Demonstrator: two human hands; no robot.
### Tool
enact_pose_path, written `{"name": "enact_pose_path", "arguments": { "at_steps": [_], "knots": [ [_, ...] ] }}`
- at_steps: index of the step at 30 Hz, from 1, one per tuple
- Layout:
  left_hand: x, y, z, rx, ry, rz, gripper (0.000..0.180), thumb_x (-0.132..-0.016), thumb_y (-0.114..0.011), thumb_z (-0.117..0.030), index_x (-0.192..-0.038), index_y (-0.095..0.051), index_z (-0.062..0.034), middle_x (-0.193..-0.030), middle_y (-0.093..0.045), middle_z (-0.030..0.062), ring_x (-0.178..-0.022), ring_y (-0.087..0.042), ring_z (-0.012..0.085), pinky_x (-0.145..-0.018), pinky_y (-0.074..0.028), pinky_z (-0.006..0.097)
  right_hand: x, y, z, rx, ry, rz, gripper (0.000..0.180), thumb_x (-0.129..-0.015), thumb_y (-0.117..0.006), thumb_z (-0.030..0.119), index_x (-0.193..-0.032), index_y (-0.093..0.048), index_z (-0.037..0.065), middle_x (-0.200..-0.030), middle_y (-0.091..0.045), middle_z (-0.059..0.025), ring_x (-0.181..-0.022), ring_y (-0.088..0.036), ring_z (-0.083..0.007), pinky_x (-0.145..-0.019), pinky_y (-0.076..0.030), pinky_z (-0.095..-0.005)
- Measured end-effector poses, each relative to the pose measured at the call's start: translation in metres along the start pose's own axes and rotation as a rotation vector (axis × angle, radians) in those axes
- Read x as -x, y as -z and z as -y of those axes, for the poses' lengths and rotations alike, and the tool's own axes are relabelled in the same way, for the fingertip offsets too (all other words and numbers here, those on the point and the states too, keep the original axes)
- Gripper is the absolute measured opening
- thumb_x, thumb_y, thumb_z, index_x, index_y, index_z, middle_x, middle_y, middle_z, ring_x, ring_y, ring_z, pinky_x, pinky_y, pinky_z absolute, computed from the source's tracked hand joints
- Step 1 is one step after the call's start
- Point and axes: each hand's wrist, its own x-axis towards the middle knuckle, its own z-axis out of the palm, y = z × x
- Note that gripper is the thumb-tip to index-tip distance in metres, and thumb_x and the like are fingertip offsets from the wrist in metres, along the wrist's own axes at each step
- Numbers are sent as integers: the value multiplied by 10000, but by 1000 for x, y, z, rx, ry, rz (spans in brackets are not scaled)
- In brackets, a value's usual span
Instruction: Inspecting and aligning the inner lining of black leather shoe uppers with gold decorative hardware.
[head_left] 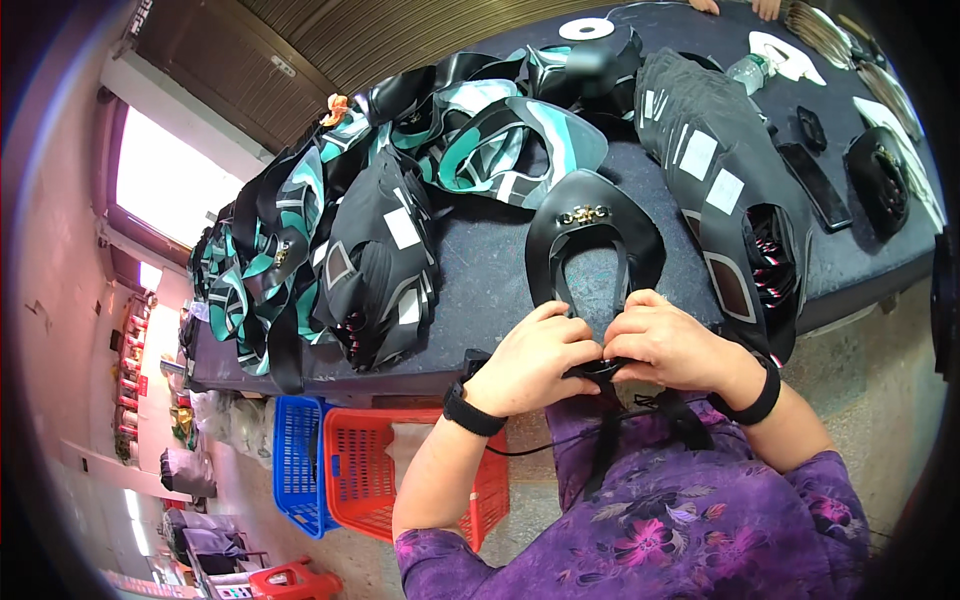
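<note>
Dark and scuffed, the worktop stretches across the room. At its near edge, the left hand and right hand, both curled tight and close together, pinch the narrow end of a glossy black, horseshoe-shaped shoe upper; its smooth, rounded front, with a gold-coloured metal ornament, sits just beyond them.

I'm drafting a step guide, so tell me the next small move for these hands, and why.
Probably press the near end of the black shoe upper between the fingers: the left hand and right hand meet there, while its ornamented front points away over the dark table.
</note>
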Motion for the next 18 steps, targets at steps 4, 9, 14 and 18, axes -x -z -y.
{"name": "enact_pose_path", "arguments": {
  "at_steps": [4, 9, 14, 18],
  "knots": [
    [7, -4, 6, 79, 5, -130, 315, -557, -751, -234, -788, -600, -80, -795, -544, 51, -759, -521, 249, -670, -417, 336, -6, 3, 0, -2, -3, -4, 265, -605, -708, 181, -815, -588, 73, -809, -544, -34, -816, -508, -231, -814, -354, -332],
    [7, -4, 9, 82, 0, -206, 336, -544, -765, -242, -788, -606, -75, -782, -542, 50, -721, -530, 236, -638, -422, 334, -13, 8, -1, -46, -9, 3, 239, -650, -691, 180, -838, -588, 73, -797, -529, -45, -820, -511, -228, -786, -354, -336],
    [6, -3, 8, 111, 11, -242, 353, -545, -770, -252, -794, -604, -65, -776, -545, 54, -706, -536, 227, -604, -430, 323, -17, 15, 2, -41, 1, 38, 242, -673, -679, 173, -863, -577, 61, -813, -519, -59, -828, -513, -236, -772, -362, -339],
    [5, -3, 6, 140, 51, -250, 330, -574, -755, -246, -803, -595, -71, -790, -544, 62, -734, -541, 245, -645, -424, 339, -17, 19, 2, -67, 34, 38, 250, -683, -669, 156, -878, -563, 41, -823, -503, -77, -835, -510, -247, -756, -375, -345]
  ]
}}
